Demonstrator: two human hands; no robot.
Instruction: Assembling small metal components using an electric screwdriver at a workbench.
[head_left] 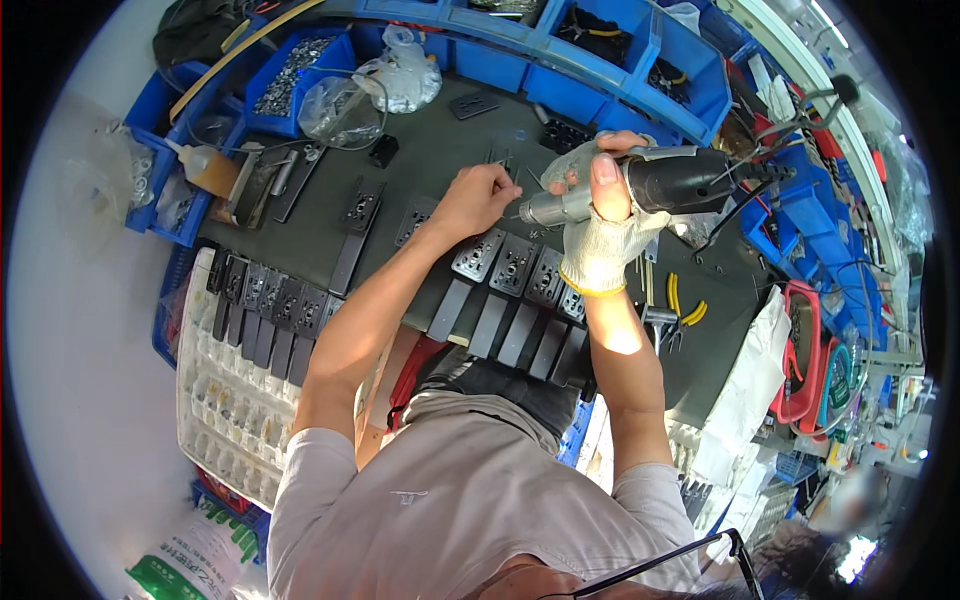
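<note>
My right hand (pixel 608 225), in a whitish knit glove with some fingertips bare, grips a power screwdriver (pixel 685 182) with a black body and silver nose. The tool lies nearly level, its nose pointing left. Just off that tip, my bare left hand (pixel 474 204) is closed in a pinch; whatever lies between the fingers is too small to name. Below both hands stands a row of dark metal brackets (pixel 484 322) with drilled plates (pixel 478 256) on top, along the bench's near edge. Loose screws or pins lie scattered near the left fingertips.
More brackets (pixel 270 300) line the left, beside a white moulded tray (pixel 232 420). An amber squeeze bottle (pixel 205 170) and a blue bin of small metal parts (pixel 290 80) stand far left. Blue bins (pixel 590 90) edge the back. Yellow-handled pliers (pixel 682 310) and a red basket (pixel 797 360) are right.
</note>
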